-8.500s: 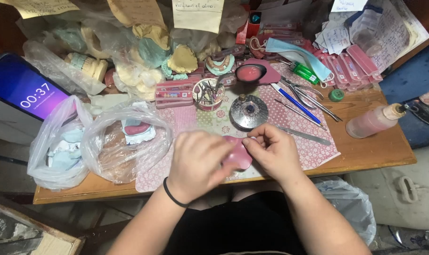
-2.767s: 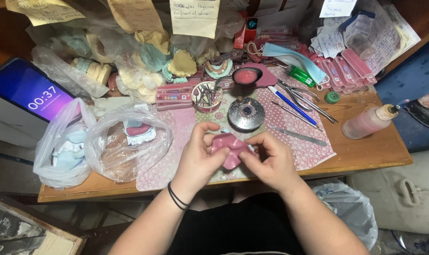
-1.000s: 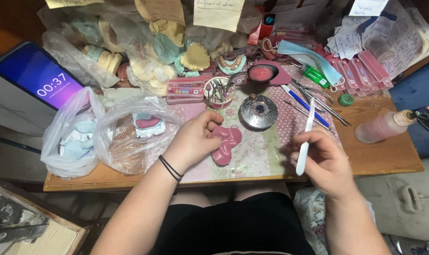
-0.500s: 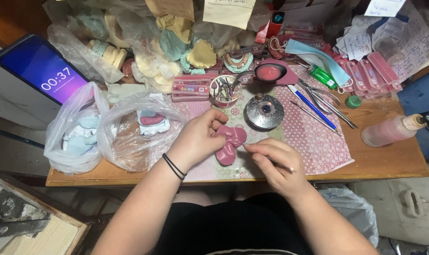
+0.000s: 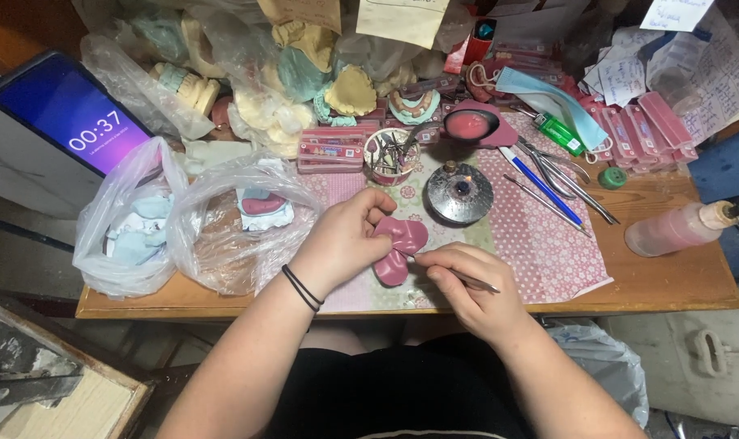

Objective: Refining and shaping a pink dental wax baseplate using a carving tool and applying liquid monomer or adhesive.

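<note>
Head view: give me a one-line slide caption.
Left hand steadies a pink wax plate while the right hand works its edge with a thin metal tool over a cluttered wooden desk.

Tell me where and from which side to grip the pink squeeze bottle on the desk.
Grip the pink squeeze bottle around its wide middle, coming from above: it lies on its side with its nozzle pointing right, and bare wooden desk lies in front of it.

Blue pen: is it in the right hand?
No, the blue pen lies on the mat; the right hand holds a thin metal tool.
</note>
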